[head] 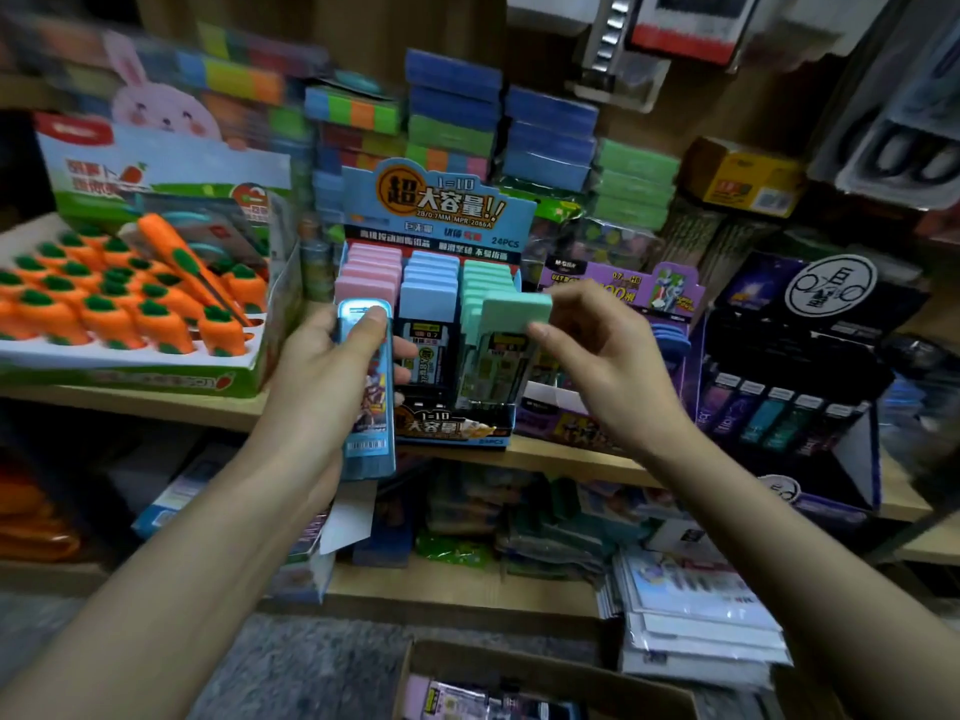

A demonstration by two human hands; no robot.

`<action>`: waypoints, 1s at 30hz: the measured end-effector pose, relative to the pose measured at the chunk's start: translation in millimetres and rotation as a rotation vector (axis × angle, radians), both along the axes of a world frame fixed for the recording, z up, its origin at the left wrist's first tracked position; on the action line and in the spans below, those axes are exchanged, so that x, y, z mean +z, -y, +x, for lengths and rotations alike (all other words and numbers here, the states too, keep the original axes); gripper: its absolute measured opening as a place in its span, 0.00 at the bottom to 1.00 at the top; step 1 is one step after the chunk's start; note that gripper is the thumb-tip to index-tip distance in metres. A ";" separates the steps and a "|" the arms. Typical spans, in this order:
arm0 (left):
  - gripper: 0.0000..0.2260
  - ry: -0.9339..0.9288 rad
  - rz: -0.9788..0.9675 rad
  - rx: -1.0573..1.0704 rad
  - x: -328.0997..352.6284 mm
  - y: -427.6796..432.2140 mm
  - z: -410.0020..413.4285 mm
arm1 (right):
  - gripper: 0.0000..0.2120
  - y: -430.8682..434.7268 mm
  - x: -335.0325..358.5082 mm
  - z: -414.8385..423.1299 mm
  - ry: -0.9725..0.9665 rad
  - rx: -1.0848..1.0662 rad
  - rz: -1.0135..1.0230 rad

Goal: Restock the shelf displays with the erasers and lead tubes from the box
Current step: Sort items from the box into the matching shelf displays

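A blue display carton on the wooden shelf holds three rows of lead tubes with pink, blue and green caps. My right hand pinches a green-capped lead tube at the front of the green row. My left hand grips a long blue printed pack upright, just left of the carton's pink row. The cardboard box lies on the floor below, with more packs showing inside.
A tray of carrot erasers stands to the left on the same shelf. A purple lead display and a black display stand to the right. Stacked coloured blocks fill the back. Booklets and packets crowd the lower shelf.
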State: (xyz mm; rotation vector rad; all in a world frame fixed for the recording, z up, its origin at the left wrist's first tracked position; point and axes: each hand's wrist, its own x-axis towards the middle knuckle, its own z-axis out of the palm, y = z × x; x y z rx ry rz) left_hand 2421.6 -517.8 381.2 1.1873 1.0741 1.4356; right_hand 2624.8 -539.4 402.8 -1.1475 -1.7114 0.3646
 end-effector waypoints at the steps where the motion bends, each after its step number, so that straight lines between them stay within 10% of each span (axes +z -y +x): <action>1: 0.05 -0.004 -0.001 -0.003 -0.1 -0.1 0.4 | 0.05 1.6 -3.6 -0.6 0.003 0.018 -0.026; 19: 0.05 -0.002 0.022 -0.038 2.9 2.7 3.1 | 0.09 -2.8 -12.6 -3.0 0.029 -0.004 -0.140; 30: 0.04 0.126 0.014 -0.094 9.1 9.7 11.6 | 0.14 -4.9 -5.3 -10.5 0.549 -0.356 -0.089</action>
